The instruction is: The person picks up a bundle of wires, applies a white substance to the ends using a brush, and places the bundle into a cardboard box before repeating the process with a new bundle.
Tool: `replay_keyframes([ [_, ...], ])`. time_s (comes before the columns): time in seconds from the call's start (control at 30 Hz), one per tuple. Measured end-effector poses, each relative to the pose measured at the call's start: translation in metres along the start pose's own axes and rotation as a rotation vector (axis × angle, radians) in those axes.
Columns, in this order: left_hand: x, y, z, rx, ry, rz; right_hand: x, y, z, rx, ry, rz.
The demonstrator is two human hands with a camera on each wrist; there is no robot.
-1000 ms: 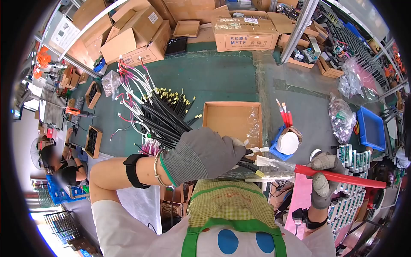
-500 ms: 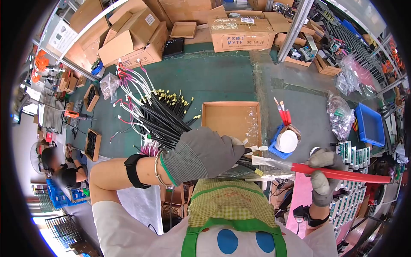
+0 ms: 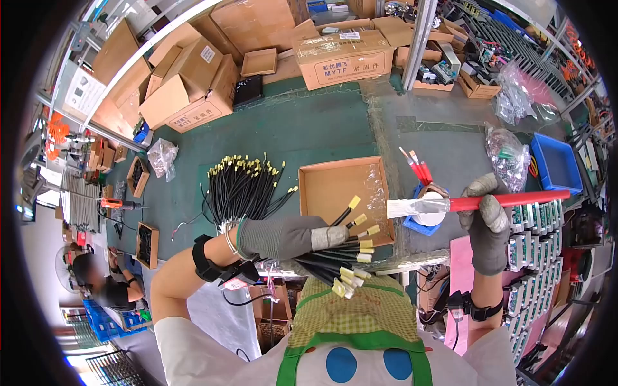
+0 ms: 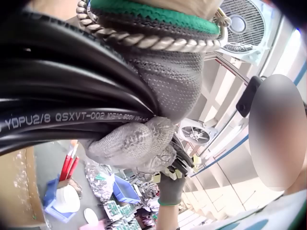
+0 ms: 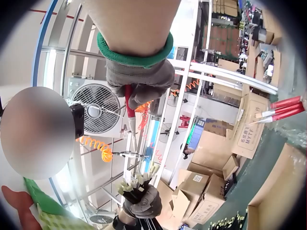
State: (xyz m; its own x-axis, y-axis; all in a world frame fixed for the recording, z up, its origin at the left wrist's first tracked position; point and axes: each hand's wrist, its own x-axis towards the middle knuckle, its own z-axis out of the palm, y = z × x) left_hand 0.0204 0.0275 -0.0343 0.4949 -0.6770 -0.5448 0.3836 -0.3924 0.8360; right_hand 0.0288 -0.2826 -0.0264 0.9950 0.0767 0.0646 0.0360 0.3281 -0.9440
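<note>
My gloved left hand (image 3: 283, 238) grips a bundle of black cables (image 3: 325, 265) near the table's front edge. Their yellow- and white-tipped ends fan out to the right, past the fingers. Close up in the left wrist view, the cables (image 4: 72, 91) carry white printed lettering and run under the curled fingers. My gloved right hand (image 3: 487, 225) holds a flat brush (image 3: 537, 198) by its red handle, bristles pointing left toward the cable tips and apart from them. Below the brush, a white tub (image 3: 427, 218) sits in a blue holder, partly hidden.
More black cables (image 3: 241, 186) with yellow tips lie on the green table. A shallow cardboard tray (image 3: 338, 180) stands beside the tub, and red-handled brushes (image 3: 420, 168) lean behind it. A blue bin (image 3: 557, 164) and circuit boards (image 3: 534, 241) are at right. Another person (image 3: 106, 283) sits far left.
My left hand has swung the bundle round off the table, so the white wires no longer spread at left and the tipped ends fan rightward. My right hand has raised the brush.
</note>
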Motion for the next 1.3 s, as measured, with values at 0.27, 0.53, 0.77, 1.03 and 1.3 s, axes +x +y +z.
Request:
replay_keyframes([
  [0.27,-0.01,0.026,0.004,0.274,-0.259,-0.087,0.021,0.012,0.016,-0.084,-0.203,0.128],
  [0.53,-0.019,0.028,0.009,0.235,-0.206,0.05,0.033,0.02,0.011,0.055,-0.368,0.171],
  [0.77,-0.015,0.021,0.003,0.327,-0.253,0.068,0.036,0.007,0.011,-0.01,-0.415,0.138],
  [1.03,-0.012,0.031,0.009,0.339,-0.221,0.166,0.034,0.006,0.006,0.017,-0.412,0.199],
  [1.3,0.052,-0.017,-0.007,0.208,0.049,0.272,0.029,0.013,-0.04,-0.105,-0.026,-0.055],
])
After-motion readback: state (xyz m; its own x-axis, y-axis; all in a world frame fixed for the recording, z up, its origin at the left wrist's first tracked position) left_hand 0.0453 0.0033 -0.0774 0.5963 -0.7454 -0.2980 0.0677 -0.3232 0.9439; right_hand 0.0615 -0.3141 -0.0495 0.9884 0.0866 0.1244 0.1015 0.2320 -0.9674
